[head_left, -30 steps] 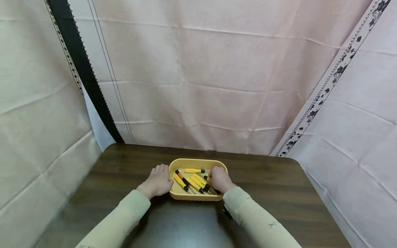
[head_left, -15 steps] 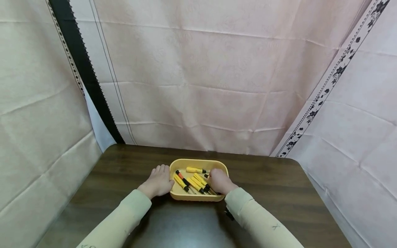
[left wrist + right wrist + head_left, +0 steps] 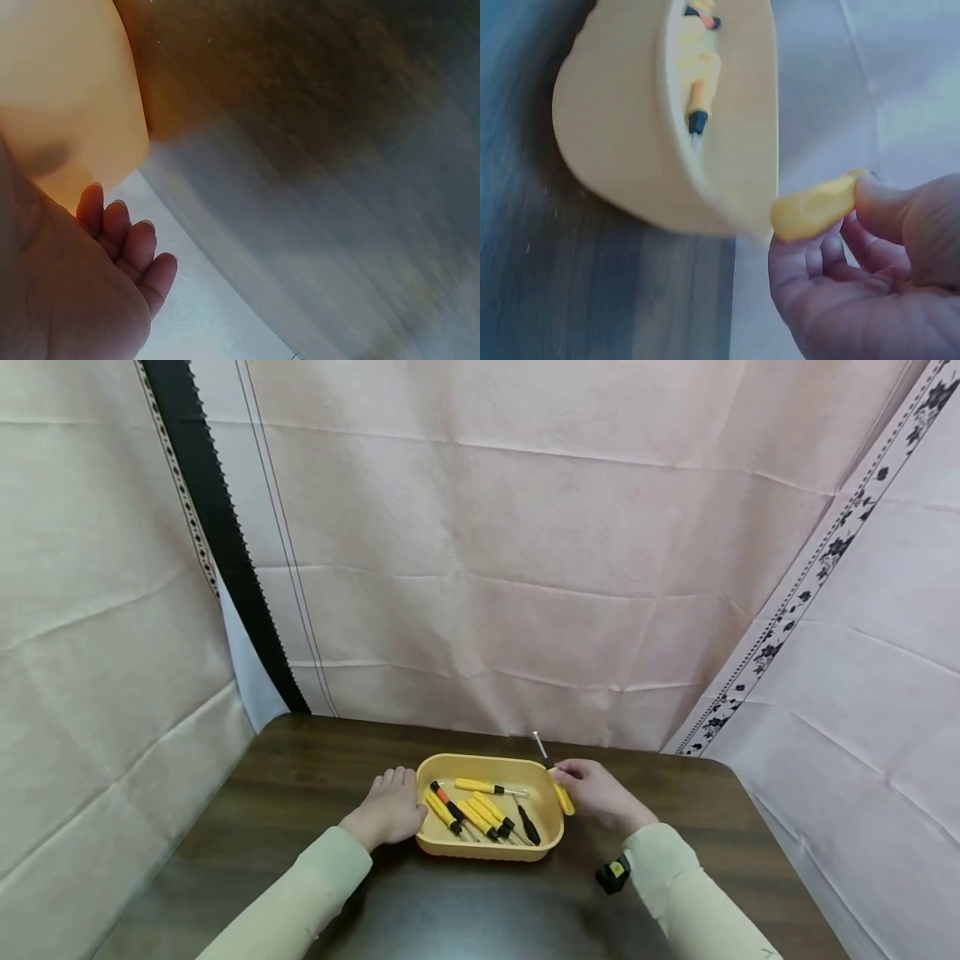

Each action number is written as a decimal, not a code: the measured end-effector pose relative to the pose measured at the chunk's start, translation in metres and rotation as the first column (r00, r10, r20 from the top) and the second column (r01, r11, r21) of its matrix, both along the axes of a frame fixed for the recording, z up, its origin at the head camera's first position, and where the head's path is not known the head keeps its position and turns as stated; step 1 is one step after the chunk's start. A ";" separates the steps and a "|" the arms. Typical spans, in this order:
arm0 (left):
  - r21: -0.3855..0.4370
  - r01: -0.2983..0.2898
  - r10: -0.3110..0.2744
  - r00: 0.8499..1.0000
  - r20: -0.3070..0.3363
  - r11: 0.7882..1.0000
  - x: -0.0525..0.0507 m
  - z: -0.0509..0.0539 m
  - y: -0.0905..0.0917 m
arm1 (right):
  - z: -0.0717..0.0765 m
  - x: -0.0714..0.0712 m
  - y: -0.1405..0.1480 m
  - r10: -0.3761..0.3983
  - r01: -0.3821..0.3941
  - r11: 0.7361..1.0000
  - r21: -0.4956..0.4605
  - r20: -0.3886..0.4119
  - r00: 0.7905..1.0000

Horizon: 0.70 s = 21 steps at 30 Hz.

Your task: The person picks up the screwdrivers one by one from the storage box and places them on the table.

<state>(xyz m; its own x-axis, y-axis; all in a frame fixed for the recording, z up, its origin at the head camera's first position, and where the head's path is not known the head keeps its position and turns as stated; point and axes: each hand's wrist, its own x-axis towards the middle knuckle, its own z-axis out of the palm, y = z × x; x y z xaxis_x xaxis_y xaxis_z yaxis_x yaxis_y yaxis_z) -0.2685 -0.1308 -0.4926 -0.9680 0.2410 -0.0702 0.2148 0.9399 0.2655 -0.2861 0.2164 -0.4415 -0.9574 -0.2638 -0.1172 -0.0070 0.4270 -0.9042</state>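
A yellow tray (image 3: 491,852) holds several screwdrivers: yellow-handled ones such as one near the back (image 3: 478,786), a red-and-black-handled one (image 3: 444,795) and a black-handled one (image 3: 528,827). Just past the tray's right rim, my right hand (image 3: 600,793) pinches a yellow-handled screwdriver (image 3: 562,798) between thumb and fingers, its metal shaft pointing up and away. In the right wrist view only its yellow handle (image 3: 810,214) shows clearly. My left hand (image 3: 386,808) rests against the tray's left side with fingers extended; the left wrist view shows those fingers (image 3: 139,247) beside the tray wall (image 3: 82,90).
The tray stands on a dark wooden table (image 3: 300,760), toward its far edge. Pale cloth (image 3: 480,610) hangs behind and on both sides of the table. A small black-and-yellow device (image 3: 613,874) sits at my right wrist.
My right hand has come out of the tray and moved right with a yellow-handled screwdriver. The black-handled screwdriver is now uncovered. My left hand has stayed at the tray's left side.
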 end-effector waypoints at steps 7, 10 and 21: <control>0.001 0.015 -0.015 1.000 -0.013 1.000 0.002 0.002 0.005 | -0.009 0.005 0.037 0.024 -0.007 0.987 -0.158 0.104 0.994; 0.007 0.013 -0.013 1.000 -0.005 1.000 0.003 0.003 0.005 | -0.017 0.006 0.049 0.008 0.014 0.986 -0.165 0.132 0.991; 0.015 0.027 -0.027 1.000 0.008 1.000 0.000 0.005 -0.002 | -0.052 0.003 0.061 -0.211 0.202 0.976 0.076 0.152 0.966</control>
